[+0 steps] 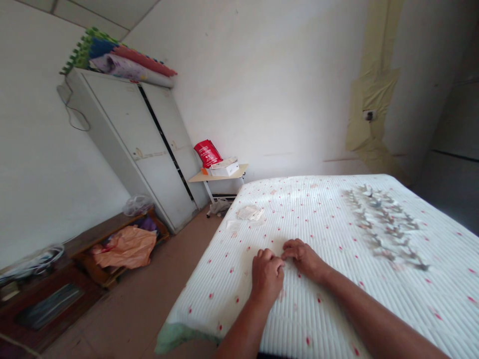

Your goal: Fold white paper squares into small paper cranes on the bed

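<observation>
Left hand (267, 274) and right hand (304, 258) together, curled, on red-spotted quilted bedspread (318, 217); cannot tell whether gripping anything. Thin paper sheets (250, 214) beyond, toward left edge; crane-like folded figures (392, 230) in rows, to right.

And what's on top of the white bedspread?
Pale sheets near the left edge, rows of small grey pieces at right, too blurred to identify. Anything under the left hand or right hand is covered.
</observation>
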Available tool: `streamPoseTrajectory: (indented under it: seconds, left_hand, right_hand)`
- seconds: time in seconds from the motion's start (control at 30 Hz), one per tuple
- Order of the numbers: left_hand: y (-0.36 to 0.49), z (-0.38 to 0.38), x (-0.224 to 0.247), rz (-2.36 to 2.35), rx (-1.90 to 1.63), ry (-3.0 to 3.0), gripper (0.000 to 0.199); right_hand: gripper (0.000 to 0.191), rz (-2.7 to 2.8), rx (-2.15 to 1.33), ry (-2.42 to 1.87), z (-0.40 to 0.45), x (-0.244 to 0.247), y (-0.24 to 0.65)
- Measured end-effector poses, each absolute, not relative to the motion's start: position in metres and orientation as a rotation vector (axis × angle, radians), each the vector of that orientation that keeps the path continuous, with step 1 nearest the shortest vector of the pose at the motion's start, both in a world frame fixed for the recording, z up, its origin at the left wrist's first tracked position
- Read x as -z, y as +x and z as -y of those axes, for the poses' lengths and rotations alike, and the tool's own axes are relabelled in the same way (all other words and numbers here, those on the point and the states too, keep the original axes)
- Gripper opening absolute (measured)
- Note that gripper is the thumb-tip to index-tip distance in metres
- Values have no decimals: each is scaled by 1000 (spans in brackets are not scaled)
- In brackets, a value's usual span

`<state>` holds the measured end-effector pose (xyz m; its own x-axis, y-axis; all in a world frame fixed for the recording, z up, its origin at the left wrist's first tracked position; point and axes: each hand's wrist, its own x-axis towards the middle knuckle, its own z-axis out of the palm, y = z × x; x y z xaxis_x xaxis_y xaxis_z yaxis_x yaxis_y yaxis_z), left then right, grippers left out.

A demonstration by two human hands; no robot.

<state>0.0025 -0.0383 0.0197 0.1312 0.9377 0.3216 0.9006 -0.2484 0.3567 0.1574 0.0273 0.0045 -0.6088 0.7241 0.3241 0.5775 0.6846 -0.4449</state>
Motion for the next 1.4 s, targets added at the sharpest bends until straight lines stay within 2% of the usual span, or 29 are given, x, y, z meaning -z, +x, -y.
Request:
streamPoseTrajectory:
  seconds: [0.17, 0.3, 0.5, 0.87, 1.1, 1.27, 1.4]
  left_hand:
    - [1, 41, -22, -1892, -745, 2290, 8]
    - [1, 38, -21, -1878, -732, 2277, 19]
    - [-2, 38, -19, -1852, -748, 2267, 15]
    - [-10, 37, -18, -1809, -788, 2254, 35]
    - [-10, 39, -20, -1866, -815, 2201, 30]
    - [-10, 39, -20, -1855, -805, 2235, 20]
    - [-9, 40, -22, -1864, -774, 2236, 18]
  right_hand:
    - [33, 2388, -437, -991, -27, -3, 157]
    - [38, 2358, -438, -966, -27, -3, 156]
    - [52, 2335, -397, -970, -29, -2, 154]
    - [38, 2427, -388, -1011, -21, -13, 158]
    - [21, 2434, -386, -963, -16, -19, 157]
    - [22, 2423, -384, -955, -16, -18, 157]
    - [29, 2400, -376, -927, -15, -19, 156]
